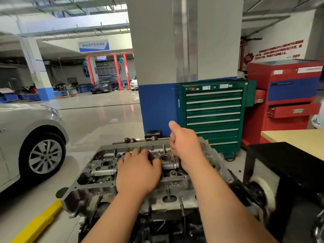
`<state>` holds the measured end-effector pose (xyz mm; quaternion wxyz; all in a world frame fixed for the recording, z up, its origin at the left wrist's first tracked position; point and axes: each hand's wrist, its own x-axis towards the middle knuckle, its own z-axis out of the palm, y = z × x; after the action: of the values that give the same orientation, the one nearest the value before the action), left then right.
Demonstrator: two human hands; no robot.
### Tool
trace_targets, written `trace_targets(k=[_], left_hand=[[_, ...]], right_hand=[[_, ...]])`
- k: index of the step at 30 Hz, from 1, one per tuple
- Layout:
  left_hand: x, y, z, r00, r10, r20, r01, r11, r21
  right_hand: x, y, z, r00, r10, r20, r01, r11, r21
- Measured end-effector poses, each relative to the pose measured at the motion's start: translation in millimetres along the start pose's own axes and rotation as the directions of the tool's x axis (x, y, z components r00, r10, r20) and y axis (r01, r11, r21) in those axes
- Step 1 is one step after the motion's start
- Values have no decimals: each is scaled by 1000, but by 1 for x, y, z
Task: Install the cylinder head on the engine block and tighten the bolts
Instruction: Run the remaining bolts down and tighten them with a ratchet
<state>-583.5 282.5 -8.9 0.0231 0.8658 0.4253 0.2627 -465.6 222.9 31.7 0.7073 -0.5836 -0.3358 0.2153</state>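
Reaching over cylinder head (pixel 172 185), both hands (pixel 138 172) (pixel 185 145)

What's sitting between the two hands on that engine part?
In the head view, a round bore in the cylinder head shows between the left hand and right hand.

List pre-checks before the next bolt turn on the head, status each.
1. Cylinder head seated on engine block: cannot tell, it looks level but the joint is mostly hidden.
2. Left hand steadying the head: ok, it rests on the head's middle.
3. Right hand on the tool: ok, fingers curled round a dark shaft that stands upright in the head.
4. Shaft engaged on a bolt: cannot tell, its tip is hidden.
5. Other bolts fitted: cannot tell, the holes are too dark.
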Motion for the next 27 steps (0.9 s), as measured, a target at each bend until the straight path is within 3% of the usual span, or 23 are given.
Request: trace_targets(k=[2,3,4,5,7,9,10,12,14,16,17,18,19,20,21,23,25,27], left_hand=[[1,2,-1,1000,-13,8,13,1000,-7],[0,2,-3,1000,-19,13,19,1000,-2],[-1,2,-3,1000,-17,10,17,1000,5],[-2,1,-2,1000,-11,-3,11,1000,9],[-3,0,-1,1000,-7,-19,7,1000,11],[0,1,-1,1000,-11,-8,11,1000,-2],[2,2,-2,1000,-15,3,15,1000,0],[0,3,-2,1000,-16,5,16,1000,14],[0,1,-1,1000,-8,-16,8,1000,16],[2,1,-1,1000,-9,-11,9,1000,18],[2,2,-1,1000,-12,-5,13,1000,18],[2,3,-2,1000,-17,-2,17,1000,21],[2,3,-3,1000,-20,-2,20,999,27],[1,2,-3,1000,-21,-6,21,999,30],[0,0,-1,1000,-20,-16,20,999,28],[1,1,0,999,-11,-34,12,1000,21],[4,2,0,1000,-19,-20,19,1000,8],[2,2,-1,1000,-19,-10,19,1000,11]], right_hand=[[-9,7,16,896,-215,-389,136,966,-219],[-10,7,21,846,-261,-465,149,953,-264],[-10,9,20,845,-280,-456,167,948,-272],[-7,10,14,887,-276,-369,192,950,-248],[4,0,-8,990,-110,86,115,992,-57],[12,-13,-28,848,95,522,-166,982,90],[13,-16,-31,773,163,613,-273,958,90],[10,-17,-27,733,237,638,-341,939,43],[9,-13,-18,825,233,515,-307,950,61],[1,0,-3,990,96,108,-100,994,37],[-5,7,5,989,-28,-142,17,997,-75],[-9,11,10,938,-140,-316,91,982,-166],[-9,14,15,891,-216,-400,146,969,-197],[-6,16,14,890,-249,-382,189,964,-189],[-1,13,9,931,-229,-286,190,969,-160],[14,-4,-10,992,-105,71,121,956,-269],[24,-17,-25,916,91,390,17,964,-266],[17,-20,-24,815,220,536,-250,968,-18]])
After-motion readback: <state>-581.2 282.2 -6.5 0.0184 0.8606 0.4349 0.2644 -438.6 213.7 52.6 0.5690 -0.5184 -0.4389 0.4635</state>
